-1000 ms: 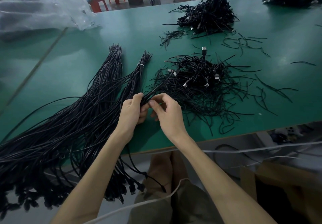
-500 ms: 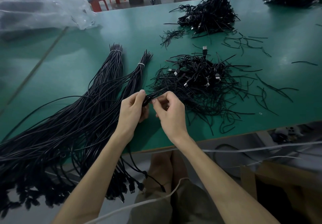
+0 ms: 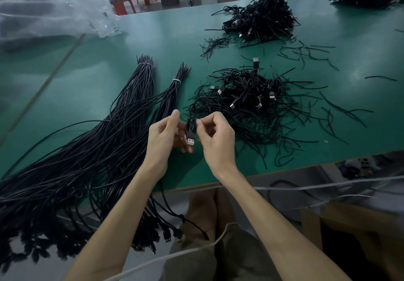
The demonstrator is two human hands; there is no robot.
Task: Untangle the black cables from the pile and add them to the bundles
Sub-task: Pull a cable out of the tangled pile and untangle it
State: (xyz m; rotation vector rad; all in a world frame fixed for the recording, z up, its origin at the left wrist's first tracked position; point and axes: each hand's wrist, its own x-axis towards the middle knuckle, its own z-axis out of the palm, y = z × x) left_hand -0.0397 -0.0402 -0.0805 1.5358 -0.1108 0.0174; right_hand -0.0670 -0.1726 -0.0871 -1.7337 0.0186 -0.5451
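The black cable hangs doubled above the near edge of the bench, its metal plug pointing down, between the bundles and the pile. The right hand pinches it just above the plug between thumb and forefinger. The left hand sits just beside it with the thumb lifted and the fingers loosely curled behind the plug; whether it grips the cable I cannot tell.

The cable's upper loop runs back into the tangled pile. A hard pull would likely drag neighbouring strands along, tighten a knot, or catch a plug in a loop. With only one sure pinch near the plug, the cable could also slip and drop back.

To the left, the two tied bundles fan out loose, and their plug ends hang over the near edge. Sliding in a cable could push that overhanging weight off the bench.
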